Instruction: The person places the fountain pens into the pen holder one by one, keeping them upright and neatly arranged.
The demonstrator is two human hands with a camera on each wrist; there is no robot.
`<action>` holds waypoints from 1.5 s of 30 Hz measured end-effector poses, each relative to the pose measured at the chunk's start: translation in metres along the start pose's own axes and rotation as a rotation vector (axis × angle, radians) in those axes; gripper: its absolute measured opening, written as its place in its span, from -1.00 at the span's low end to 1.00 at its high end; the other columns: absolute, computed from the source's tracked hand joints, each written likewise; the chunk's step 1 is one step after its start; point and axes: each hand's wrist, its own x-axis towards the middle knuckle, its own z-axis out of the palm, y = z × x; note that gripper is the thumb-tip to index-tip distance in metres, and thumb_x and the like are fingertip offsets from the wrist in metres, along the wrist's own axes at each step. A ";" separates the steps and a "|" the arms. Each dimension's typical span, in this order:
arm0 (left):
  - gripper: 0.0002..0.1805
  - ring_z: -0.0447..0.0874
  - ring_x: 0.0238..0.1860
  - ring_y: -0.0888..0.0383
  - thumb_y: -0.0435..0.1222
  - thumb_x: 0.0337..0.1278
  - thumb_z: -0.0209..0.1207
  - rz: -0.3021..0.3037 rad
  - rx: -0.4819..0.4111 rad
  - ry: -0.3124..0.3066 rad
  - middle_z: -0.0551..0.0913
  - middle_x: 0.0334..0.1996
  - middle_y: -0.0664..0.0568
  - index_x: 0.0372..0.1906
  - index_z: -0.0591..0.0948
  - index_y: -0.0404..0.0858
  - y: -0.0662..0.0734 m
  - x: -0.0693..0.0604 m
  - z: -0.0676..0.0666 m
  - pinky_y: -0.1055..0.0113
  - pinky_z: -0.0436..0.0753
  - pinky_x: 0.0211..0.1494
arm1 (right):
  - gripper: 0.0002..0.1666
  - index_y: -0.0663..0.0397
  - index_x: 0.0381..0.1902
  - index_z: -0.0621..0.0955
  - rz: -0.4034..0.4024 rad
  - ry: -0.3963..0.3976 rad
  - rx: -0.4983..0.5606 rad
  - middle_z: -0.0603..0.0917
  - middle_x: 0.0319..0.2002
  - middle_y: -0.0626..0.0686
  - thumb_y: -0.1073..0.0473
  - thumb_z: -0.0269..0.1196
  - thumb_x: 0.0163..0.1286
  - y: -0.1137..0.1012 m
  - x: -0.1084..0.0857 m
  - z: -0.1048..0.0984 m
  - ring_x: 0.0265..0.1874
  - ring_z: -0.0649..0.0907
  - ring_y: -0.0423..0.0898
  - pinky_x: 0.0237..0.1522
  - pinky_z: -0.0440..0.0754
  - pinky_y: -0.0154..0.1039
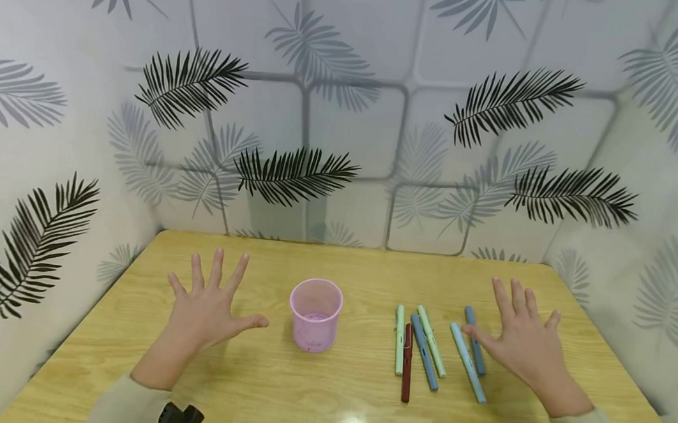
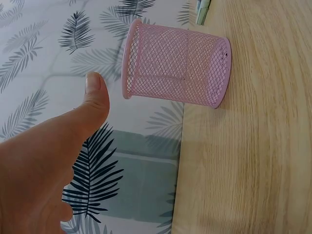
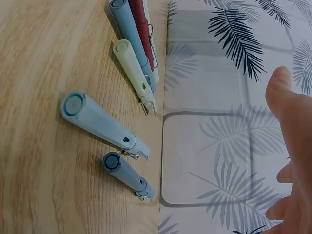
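A pink mesh pen holder [image 1: 315, 331] stands upright on the table, and nothing shows inside it. My left hand [image 1: 204, 310] is spread to its left, thumb pointing at the holder but apart from it. In the left wrist view the holder [image 2: 178, 66] lies beyond the thumb. Several capped pens lie to the right: a dark red pen [image 1: 407, 365], a light blue pen [image 1: 468, 362], two pale green ones and two darker blue ones. My right hand [image 1: 528, 343] is spread beside them, holding nothing; its thumb overlaps a blue pen [image 1: 475, 340] in the head view.
The wooden table [image 1: 249, 386] meets a wall [image 1: 349, 129] covered in leaf-patterned sheeting at its back edge. Similar sheeting flanks the table on both sides. A black strap device [image 1: 181, 416] sits at each wrist.
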 end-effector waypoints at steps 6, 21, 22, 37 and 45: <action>0.19 -0.44 0.31 -0.45 0.57 -0.28 -0.17 0.011 -0.017 -0.011 -0.28 0.42 -0.31 0.47 -0.26 0.10 -0.001 0.002 -0.002 -0.50 -0.39 0.05 | 0.05 0.10 0.47 -0.12 0.007 -0.014 0.036 0.08 0.33 0.44 -0.36 0.00 0.30 -0.001 0.001 -0.003 0.22 0.19 0.44 -0.02 0.02 0.53; 0.06 -0.15 0.34 -0.40 0.39 0.05 -0.13 0.025 -0.174 0.054 -0.13 0.42 -0.31 0.47 -0.27 -0.06 0.009 0.002 -0.003 -0.44 0.03 0.11 | -0.25 0.33 0.25 0.31 -0.005 0.313 0.180 0.47 0.07 0.42 -0.03 0.23 0.27 -0.007 0.004 0.010 -0.15 0.54 0.38 -0.36 0.51 0.23; 0.06 -0.12 0.34 -0.38 0.38 0.05 -0.11 0.031 -0.200 0.056 -0.11 0.42 -0.30 0.47 -0.27 -0.06 0.011 0.002 -0.002 -0.42 0.07 0.12 | -0.29 0.33 0.23 0.34 0.003 0.326 0.195 0.50 0.04 0.41 0.00 0.24 0.26 -0.008 0.004 0.011 -0.19 0.55 0.37 -0.44 0.51 0.20; -0.05 0.38 0.18 -0.21 0.10 0.09 0.18 0.033 -0.698 0.111 0.27 0.31 -0.22 0.44 -0.02 -0.19 0.044 0.006 0.020 -0.12 0.47 0.00 | -0.47 0.35 0.07 0.47 0.140 0.203 0.370 0.55 -0.12 0.30 -0.02 0.11 0.38 -0.011 -0.005 0.031 -0.29 0.57 0.16 -0.45 0.54 0.04; -0.14 0.29 0.23 -0.25 -0.04 0.15 0.19 0.017 -0.906 0.113 0.23 0.30 -0.32 0.42 0.03 -0.26 0.061 0.008 0.037 -0.05 0.35 0.18 | -0.40 0.41 0.04 0.48 0.203 0.090 0.450 0.58 -0.17 0.34 -0.09 0.05 0.41 -0.005 -0.001 0.038 -0.37 0.60 0.12 -0.41 0.56 0.00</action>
